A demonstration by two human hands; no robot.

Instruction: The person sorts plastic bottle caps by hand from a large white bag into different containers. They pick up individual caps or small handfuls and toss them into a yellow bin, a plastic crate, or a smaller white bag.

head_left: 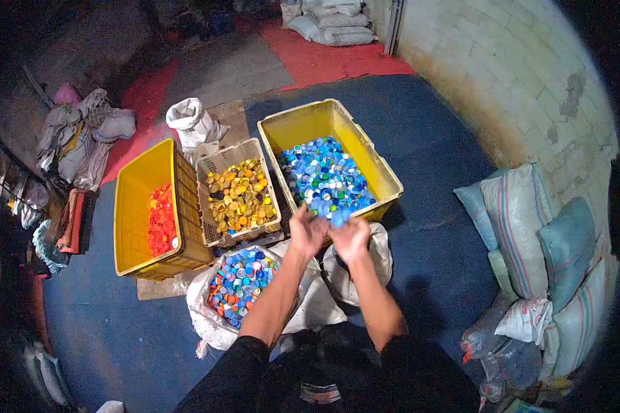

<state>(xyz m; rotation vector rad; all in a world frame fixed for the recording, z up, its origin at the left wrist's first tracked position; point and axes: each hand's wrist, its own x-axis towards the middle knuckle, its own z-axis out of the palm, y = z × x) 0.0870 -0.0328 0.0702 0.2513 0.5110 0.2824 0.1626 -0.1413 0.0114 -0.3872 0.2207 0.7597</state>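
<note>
My left hand (308, 232) and my right hand (351, 239) are side by side at the near edge of a large yellow crate (365, 148). Both palms look turned up with the fingers loosely spread, partly smeared by motion. Blurred blue bottle caps (339, 218) show just beyond the fingertips, over the crate. Inside it lie many blue, white and green caps (327, 175). Beneath my left forearm, an open white sack (198, 310) holds mixed caps (240, 282) in blue, orange, red and white. Another white sack (379, 258) lies below my right hand.
To the left stand a beige basket (210, 162) of yellow and gold caps and a yellow crate (134, 206) of red caps. A white sack (193, 124) is behind them. Filled sacks (517, 227) lean along the right wall; more sacks (337, 31) are stacked at the back.
</note>
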